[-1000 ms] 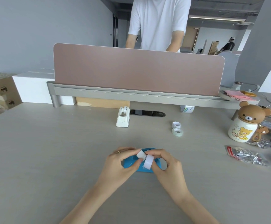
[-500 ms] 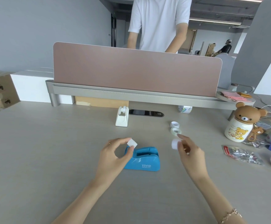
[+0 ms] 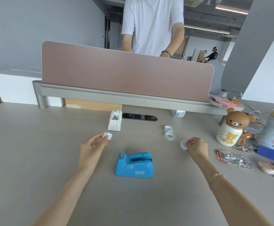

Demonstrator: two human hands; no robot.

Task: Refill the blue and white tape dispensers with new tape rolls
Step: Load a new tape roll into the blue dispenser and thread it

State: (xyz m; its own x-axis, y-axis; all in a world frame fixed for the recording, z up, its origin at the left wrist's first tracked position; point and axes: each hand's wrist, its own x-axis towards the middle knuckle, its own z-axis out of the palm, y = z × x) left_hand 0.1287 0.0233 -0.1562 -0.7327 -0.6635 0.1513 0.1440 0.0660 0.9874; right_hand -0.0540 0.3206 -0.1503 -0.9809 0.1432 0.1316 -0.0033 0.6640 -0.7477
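The blue tape dispenser (image 3: 134, 163) stands on the desk between my hands, its roll slot empty. My left hand (image 3: 93, 145) pinches a small white plastic spindle (image 3: 107, 135) up and to the left of it. To the dispenser's right, my right hand (image 3: 196, 146) pinches an empty white tape core (image 3: 183, 144) just above the desk. The white tape dispenser (image 3: 115, 120) stands further back near the divider. Two tape rolls lie behind my right hand: a clear roll (image 3: 169, 136) and a white-cored roll (image 3: 168, 128).
A pink divider panel (image 3: 126, 74) on a grey rail closes the back of the desk; a person in a white shirt stands behind it. At the right are a bear-lidded jar (image 3: 230, 129), a foil packet (image 3: 232, 158), a blue box (image 3: 270, 152) and a tin. Another roll (image 3: 178, 113) lies under the rail.
My hands have drawn apart from the blue dispenser, the left carrying the spindle up and left, the right carrying the empty core out to the right and down toward the desk.
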